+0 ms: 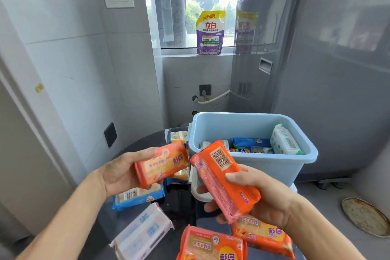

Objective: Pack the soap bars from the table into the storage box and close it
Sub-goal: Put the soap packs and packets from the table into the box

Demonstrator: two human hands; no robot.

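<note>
My left hand (118, 172) grips an orange-wrapped soap bar (161, 163) just left of the light blue storage box (272, 170). A second orange soap bar (223, 179), barcode side up, is held in my right hand (266, 198) in front of the box's near corner. The box stands open and holds several wrapped bars (251, 142) and a white pack (285, 140). On the dark round table (179, 205) lie a blue bar (138, 196), a white pack (141, 232), two orange bars (213, 245) (263, 235), and more bars (178, 136) beside the box.
A grey washing machine (316, 69) stands right behind the box. A purple detergent pouch (210, 32) sits on the window sill. A white lid or handle part (197, 190) shows under the held bars. A round metal tray (366, 216) lies on the floor at right.
</note>
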